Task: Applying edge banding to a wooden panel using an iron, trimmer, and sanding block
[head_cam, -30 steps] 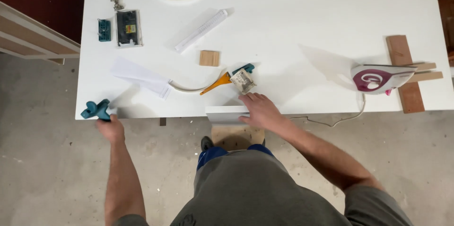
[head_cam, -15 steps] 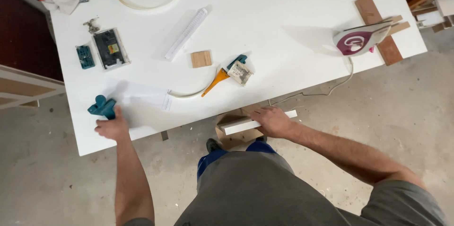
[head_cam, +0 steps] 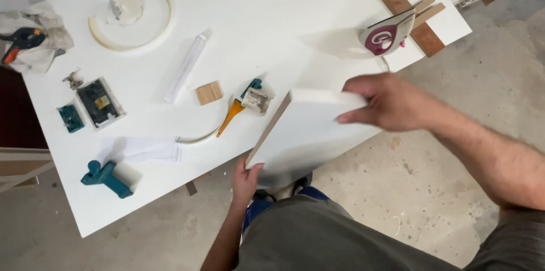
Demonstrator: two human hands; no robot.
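I hold a white board (head_cam: pixel 309 135) with a brown raw edge, tilted up over the front edge of the white table (head_cam: pixel 272 15). My left hand (head_cam: pixel 245 179) grips its lower near corner from below. My right hand (head_cam: pixel 386 102) grips its upper far end. Just beyond the board lie an orange-handled tool (head_cam: pixel 230 118) with a teal-and-white part (head_cam: pixel 255 98) and a curved white strip (head_cam: pixel 198 136).
On the table are a teal clamp (head_cam: pixel 105 178), white paper (head_cam: pixel 145 149), a small wood block (head_cam: pixel 209 93), a long white strip (head_cam: pixel 185 68), a dark electronic module (head_cam: pixel 100 102), a white ring (head_cam: pixel 131 17), and a clothes iron (head_cam: pixel 387 35) on wood pieces (head_cam: pixel 411 17). Concrete floor lies below.
My left hand left the teal clamp and took the board's near corner. My right hand lifted the white board from under the table's edge up over the table. The view swung.
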